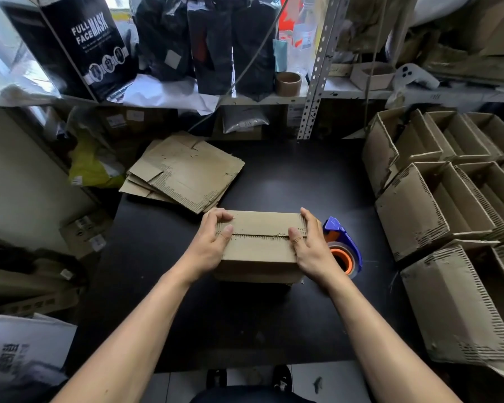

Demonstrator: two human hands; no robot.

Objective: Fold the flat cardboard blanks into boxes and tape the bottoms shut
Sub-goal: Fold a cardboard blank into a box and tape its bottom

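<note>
Step in hand: I judge I am closing the bottom flaps — the box (pixel 261 247) sits bottom-up on the worktop (pixel 288 181), its two long flaps meeting along a seam that shows no tape I can see.

Left hand (pixel 213 244): clamped on the box's left end, fingers curled over the far edge, thumb pressing down beside the seam.

Right hand (pixel 309 247): clamped on the right end the same way, thumb laid on the flap by the seam.

Box: between my two hands, resting on the worktop.

Tape dispenser (pixel 342 247): just beyond my right hand, on its outer side, lying on the worktop with the orange-cored roll facing me.

Flat blanks (pixel 184 173): a loose stack ahead of my left hand, well apart from the box.

Finished boxes (pixel 448 199): rows of open ones far out past my right hand.

Next move, as I judge it: keep the left hand pinning the flaps flush, free the right hand to take up the dispenser — then run tape along the seam and over both ends without letting the flaps spring.
</note>
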